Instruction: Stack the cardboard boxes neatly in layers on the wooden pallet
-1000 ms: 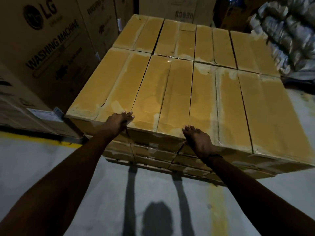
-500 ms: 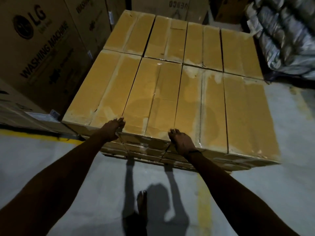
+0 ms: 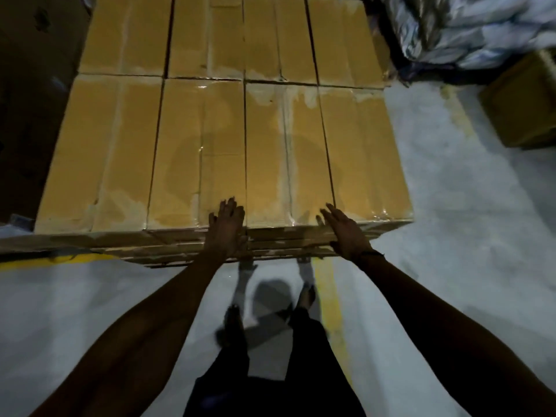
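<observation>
Stack: cardboard boxes [image 3: 222, 145] lie flat in a tight top layer, two rows of four long boxes, their taped tops level with each other; more layers show beneath along the near edge.
Pallet: only thin strips of wood [image 3: 186, 260] show under the near edge of the stack; the rest is hidden by the boxes.
Left hand [image 3: 227, 228]: fingers straight and spread, palm down, laid over the near edge of the stack at the seam between the second and third box of the near row; it grasps nothing.
Right hand [image 3: 343, 233]: fingers straight and together, laid flat on the near edge of the stack at the seam between the third and fourth box; it grasps nothing.
Third box [image 3: 282, 152]: sits in the near row between the two hands, flush with its neighbours.
Floor [image 3: 451, 236]: pale concrete around the stack, with a yellow line [image 3: 329, 296] running from the stack's near edge toward the person.
Loose box [image 3: 523, 106]: a brown carton on the floor, well to the right of the stack.
Wrapped bundles [image 3: 469, 28]: shiny plastic-covered goods beyond the stack's far right corner.
Legs [image 3: 270, 371]: dark trousers just in front of the stack's near edge.
</observation>
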{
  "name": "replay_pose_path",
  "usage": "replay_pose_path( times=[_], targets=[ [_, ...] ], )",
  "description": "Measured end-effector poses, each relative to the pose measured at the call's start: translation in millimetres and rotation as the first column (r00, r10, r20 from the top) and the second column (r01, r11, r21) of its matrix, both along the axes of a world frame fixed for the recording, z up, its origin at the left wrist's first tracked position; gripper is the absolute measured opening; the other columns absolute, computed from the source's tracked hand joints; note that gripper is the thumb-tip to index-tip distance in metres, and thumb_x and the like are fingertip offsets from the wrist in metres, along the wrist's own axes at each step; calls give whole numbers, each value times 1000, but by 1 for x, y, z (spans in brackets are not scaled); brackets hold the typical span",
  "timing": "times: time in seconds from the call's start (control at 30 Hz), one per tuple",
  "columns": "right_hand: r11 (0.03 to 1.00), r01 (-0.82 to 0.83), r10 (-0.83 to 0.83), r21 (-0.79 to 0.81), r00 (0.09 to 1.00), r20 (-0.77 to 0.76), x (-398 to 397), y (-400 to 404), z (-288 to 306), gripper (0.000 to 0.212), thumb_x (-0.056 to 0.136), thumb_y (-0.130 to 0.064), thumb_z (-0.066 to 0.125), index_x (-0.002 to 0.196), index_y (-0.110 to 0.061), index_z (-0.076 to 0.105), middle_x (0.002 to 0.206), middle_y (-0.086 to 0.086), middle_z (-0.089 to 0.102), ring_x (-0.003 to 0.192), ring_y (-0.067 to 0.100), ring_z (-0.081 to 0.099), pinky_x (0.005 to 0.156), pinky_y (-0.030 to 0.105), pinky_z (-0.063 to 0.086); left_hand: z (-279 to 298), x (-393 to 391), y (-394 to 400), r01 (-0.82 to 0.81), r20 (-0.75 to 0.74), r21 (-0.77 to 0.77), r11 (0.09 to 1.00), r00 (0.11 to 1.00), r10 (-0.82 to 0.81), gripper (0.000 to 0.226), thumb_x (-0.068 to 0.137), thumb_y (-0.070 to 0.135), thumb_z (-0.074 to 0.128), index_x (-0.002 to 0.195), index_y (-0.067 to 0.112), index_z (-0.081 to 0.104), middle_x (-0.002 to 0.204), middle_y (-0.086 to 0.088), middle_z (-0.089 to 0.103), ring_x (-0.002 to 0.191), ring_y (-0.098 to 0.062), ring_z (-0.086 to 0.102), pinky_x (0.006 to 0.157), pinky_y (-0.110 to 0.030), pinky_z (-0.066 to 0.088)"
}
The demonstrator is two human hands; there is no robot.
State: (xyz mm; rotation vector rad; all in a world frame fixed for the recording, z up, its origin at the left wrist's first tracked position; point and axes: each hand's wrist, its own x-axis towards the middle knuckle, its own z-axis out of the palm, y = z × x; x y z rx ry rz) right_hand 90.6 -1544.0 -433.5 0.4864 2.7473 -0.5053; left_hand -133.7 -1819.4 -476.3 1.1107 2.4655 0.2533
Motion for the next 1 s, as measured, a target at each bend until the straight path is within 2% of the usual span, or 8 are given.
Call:
replay_pose_path(
  times=[0.17, 0.3, 0.5, 0.6, 0.67, 0.8, 0.9, 1.0],
  targets=[
    [998, 69, -69, 10, 998, -8, 16, 57, -2, 97, 78, -12, 87, 159, -10, 32, 168, 12, 22, 150, 37, 32, 112, 52, 42, 3, 29, 79, 71, 21, 70, 995, 997, -73, 78, 92, 33, 75, 156, 15, 36, 171, -13, 10, 157, -36, 6, 121, -63, 17],
    [999, 4, -4, -50, 1000, 7, 7, 100, -26, 95, 73, -10, 89, 154, -4, 39, 162, 19, 34, 133, 45, 51, 101, 51, 50, -9, 67, 138, 111, 112, 112, 988, 986, -123, 84, 88, 36, 78, 158, 19, 36, 171, -12, 9, 157, -37, 4, 122, -65, 13],
    [998, -37, 36, -51, 999, -17, 13, 134, -73, 61, 98, -23, 66, 154, -21, 43, 158, 9, 43, 146, 34, 40, 115, 39, 39, -26, 120, 195, 60, 119, 40, 997, 991, -64, 80, 93, 42, 70, 160, 33, 28, 172, -3, 1, 158, -33, -2, 121, -67, 13],
    [989, -139, 129, -59, 981, -146, 12, 132, -56, 51, 99, -20, 58, 148, -7, 52, 149, 16, 54, 136, 36, 52, 106, 46, 48, -25, 127, 208, -83, 158, 90, 993, 985, 68, 66, 95, 23, 71, 155, 27, 44, 171, -2, 12, 158, -32, 5, 120, -70, 14],
    [979, -186, 172, -78, 972, -161, 8, 136, -58, 47, 98, -20, 51, 143, -7, 58, 142, 17, 60, 125, 39, 61, 93, 52, 58, -21, 125, 216, -79, 145, -24, 997, 986, 82, 60, 99, 20, 64, 155, 29, 42, 172, 0, 7, 159, -29, 0, 121, -65, 13],
    [952, -304, 307, 47, 947, -93, 5, 142, -51, 52, 106, -22, 43, 157, -14, 39, 159, 14, 42, 140, 38, 48, 97, 56, 52, -17, 127, 231, -118, 53, -144, 982, 990, 127, 54, 100, 9, 60, 145, 37, 53, 172, 1, 12, 158, -30, 8, 116, -67, 25],
    [947, -321, 322, 17, 943, -84, -6, 137, -39, 52, 104, -30, 39, 152, -10, 46, 162, 15, 37, 146, 37, 40, 98, 57, 51, -16, 134, 230, -147, 0, -156, 977, 989, 149, 52, 99, 12, 62, 143, 41, 55, 171, 2, 17, 157, -31, 14, 114, -65, 29],
    [946, -325, 324, 11, 945, 51, -13, 142, -44, 63, 101, -40, 56, 157, -17, 38, 168, 8, 25, 150, 30, 34, 97, 48, 54, -4, 141, 238, -189, -52, -181, 965, 982, 183, 47, 100, 15, 61, 138, 43, 59, 170, 0, 20, 156, -35, 15, 116, -65, 26]
  ],
)
